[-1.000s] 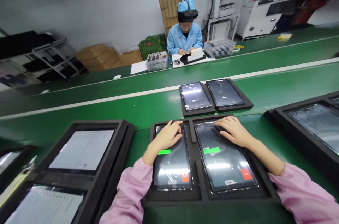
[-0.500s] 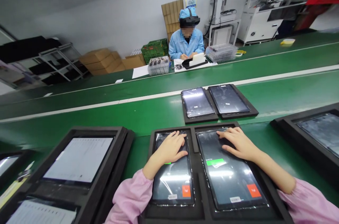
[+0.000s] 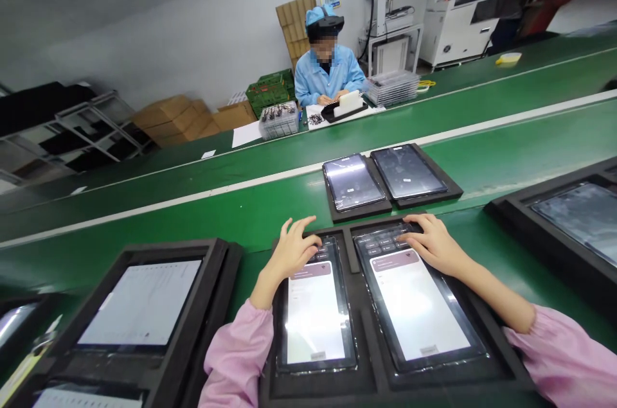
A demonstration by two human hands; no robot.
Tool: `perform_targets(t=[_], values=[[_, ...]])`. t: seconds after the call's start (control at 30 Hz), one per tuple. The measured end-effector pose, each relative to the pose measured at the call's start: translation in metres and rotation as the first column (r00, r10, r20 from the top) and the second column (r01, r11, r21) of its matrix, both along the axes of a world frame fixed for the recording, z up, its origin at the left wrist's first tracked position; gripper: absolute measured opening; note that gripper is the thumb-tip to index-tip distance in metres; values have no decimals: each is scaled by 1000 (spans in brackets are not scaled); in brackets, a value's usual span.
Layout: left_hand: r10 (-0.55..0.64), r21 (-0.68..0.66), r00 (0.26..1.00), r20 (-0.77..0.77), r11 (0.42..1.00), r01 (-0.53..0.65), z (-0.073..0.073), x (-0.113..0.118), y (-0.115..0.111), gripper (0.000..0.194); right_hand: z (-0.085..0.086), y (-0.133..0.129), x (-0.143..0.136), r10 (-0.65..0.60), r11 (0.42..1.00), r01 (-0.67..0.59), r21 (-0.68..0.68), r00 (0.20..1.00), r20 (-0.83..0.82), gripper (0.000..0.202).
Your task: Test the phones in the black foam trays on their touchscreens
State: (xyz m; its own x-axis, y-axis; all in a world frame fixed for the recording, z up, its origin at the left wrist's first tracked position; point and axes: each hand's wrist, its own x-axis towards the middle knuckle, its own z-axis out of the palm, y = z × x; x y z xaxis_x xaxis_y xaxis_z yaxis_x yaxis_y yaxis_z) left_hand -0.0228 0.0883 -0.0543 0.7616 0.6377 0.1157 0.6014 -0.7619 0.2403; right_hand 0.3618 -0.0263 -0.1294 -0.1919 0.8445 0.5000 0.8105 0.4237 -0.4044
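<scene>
Two tablets lie face up, side by side, in a black foam tray (image 3: 359, 331) in front of me. Over the upper part of the left tablet (image 3: 315, 311) is my left hand (image 3: 293, 248), fingers spread, with the thumb near the screen's top. On the right tablet (image 3: 414, 305), my right hand (image 3: 434, 242) rests at the upper edge, its fingers stretched out over the top of the screen. Each screen shows a white page with a mauve banner and rows of small dark buttons above it. Neither hand grasps anything.
Beyond the tray, two more tablets (image 3: 353, 182) sit in foam on the green bench (image 3: 168, 221). Foam trays with tablets flank me: one (image 3: 212, 292) at left, another (image 3: 511, 202) at right. Across the bench sits a co-worker (image 3: 328, 70) beside plastic trays (image 3: 393, 87).
Both screens went from dark with green bars and red-orange squares to white pages with a banner. My left hand moved up and left; my right hand shifted slightly upward.
</scene>
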Motion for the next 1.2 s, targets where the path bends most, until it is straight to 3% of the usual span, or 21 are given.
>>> perform_targets(t=[0.2,0.43,0.67,0.83,1.1,1.2], values=[[-103,-153,993,-62,984,92,5,30,14,36,-7,9,6,-194,981,190,-41,974,-117,46],[-79,-147,984,-157,988,56,1,39,11,41,-6,28,2,-319,926,327,-189,945,71,39],[-110,-235,986,-125,969,78,16,37,20,38,25,52,6,-259,841,311,-443,950,175,35],[-55,-352,993,-101,936,16,24,35,28,39,44,62,4,-231,788,296,-540,955,188,44],[-75,-338,987,-140,941,23,21,34,43,46,76,68,3,-195,694,281,-663,960,203,49],[-95,-313,982,-163,949,40,17,34,49,45,81,68,-2,-222,672,312,-672,950,220,64]])
